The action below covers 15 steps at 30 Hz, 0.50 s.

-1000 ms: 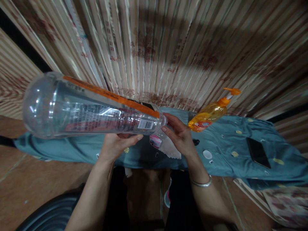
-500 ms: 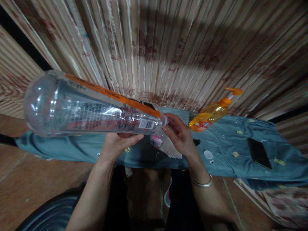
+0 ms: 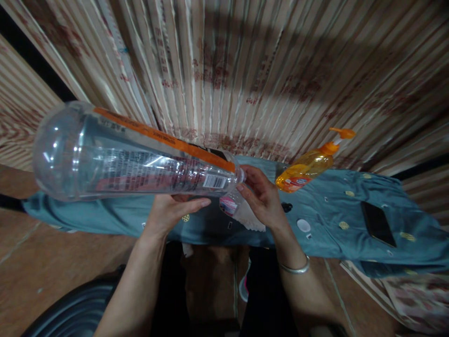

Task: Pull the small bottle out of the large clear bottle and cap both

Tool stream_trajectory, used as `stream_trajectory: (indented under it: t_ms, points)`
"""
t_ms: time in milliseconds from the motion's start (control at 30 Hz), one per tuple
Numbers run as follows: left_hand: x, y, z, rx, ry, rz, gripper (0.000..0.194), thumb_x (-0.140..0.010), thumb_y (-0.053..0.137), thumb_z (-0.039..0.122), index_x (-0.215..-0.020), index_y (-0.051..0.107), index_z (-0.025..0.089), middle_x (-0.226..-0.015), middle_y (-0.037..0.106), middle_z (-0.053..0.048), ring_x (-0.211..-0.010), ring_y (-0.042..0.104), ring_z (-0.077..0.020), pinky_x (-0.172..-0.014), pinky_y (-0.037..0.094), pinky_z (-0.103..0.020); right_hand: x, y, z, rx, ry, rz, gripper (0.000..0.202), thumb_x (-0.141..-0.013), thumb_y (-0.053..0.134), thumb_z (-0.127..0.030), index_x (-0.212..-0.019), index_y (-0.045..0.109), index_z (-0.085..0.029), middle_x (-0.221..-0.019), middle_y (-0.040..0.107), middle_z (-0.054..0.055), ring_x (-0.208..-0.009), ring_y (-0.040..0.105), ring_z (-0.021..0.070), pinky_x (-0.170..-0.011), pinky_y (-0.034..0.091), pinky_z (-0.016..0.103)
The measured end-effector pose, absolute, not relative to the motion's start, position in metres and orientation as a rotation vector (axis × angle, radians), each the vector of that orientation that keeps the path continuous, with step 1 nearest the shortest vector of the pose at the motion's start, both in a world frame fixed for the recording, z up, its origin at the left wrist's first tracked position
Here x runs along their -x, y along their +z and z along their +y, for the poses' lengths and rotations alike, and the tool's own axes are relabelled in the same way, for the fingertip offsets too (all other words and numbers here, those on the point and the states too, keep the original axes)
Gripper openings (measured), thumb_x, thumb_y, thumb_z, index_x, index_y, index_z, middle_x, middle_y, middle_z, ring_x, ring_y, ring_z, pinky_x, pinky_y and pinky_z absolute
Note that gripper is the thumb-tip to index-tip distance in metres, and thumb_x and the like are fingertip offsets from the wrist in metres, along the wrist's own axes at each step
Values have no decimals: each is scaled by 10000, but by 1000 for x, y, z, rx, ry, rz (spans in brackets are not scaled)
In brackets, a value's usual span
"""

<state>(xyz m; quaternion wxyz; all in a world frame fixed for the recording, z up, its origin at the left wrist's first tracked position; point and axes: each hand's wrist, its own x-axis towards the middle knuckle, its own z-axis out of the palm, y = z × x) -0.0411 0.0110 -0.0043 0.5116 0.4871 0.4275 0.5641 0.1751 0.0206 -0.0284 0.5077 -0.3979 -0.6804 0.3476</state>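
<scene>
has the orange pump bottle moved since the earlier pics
No, the orange pump bottle keeps its place on the teal cloth, judged against the black phone.

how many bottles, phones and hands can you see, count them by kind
Bottles: 3 (large clear bottle, small pink-labelled bottle, orange pump bottle)
Phones: 1 (black phone)
Hands: 2 (left hand, right hand)
Total: 6
</scene>
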Motion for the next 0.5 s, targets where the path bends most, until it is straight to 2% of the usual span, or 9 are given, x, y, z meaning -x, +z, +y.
stream_trajectory:
  t_ms: [100, 200, 367, 500]
  points:
    - [41, -7, 12, -1195, 1402, 1004, 508, -462, 946, 319, -889, 745, 131, -793, 791, -100, -808, 763, -297, -814, 642, -436, -175, -29, 21, 941, 836, -1639, 399, -937, 619, -452, -1288, 534, -285, -1258, 656, 63, -1214, 621, 232, -1107, 472, 427]
    - [40, -9, 13, -1247, 1430, 1014, 402, -482, 934, 347, -779, 758, 140, -792, 798, -93, -790, 761, -274, -850, 633, -434, -175, -30, 21, 929, 830, -1644, 385, -940, 621, -425, -1288, 538, -283, -1255, 655, 60, -1214, 620, 230, -1107, 472, 431]
    - [38, -9, 14, -1275, 1488, 1042, 305, -477, 921, 306, -690, 759, 160, -760, 799, -73, -707, 750, -228, -773, 645, -368, -174, -32, 21, 924, 810, -1642, 387, -937, 628, -422, -1288, 543, -285, -1280, 646, 58, -1214, 617, 230, -1107, 473, 445]
    - [39, -9, 14, -1301, 1494, 1074, 331, -480, 923, 345, -674, 736, 152, -712, 781, -71, -661, 736, -223, -724, 645, -359, -174, -32, 21, 913, 806, -1651, 390, -935, 634, -411, -1297, 547, -294, -1279, 650, 52, -1209, 624, 227, -1109, 470, 445]
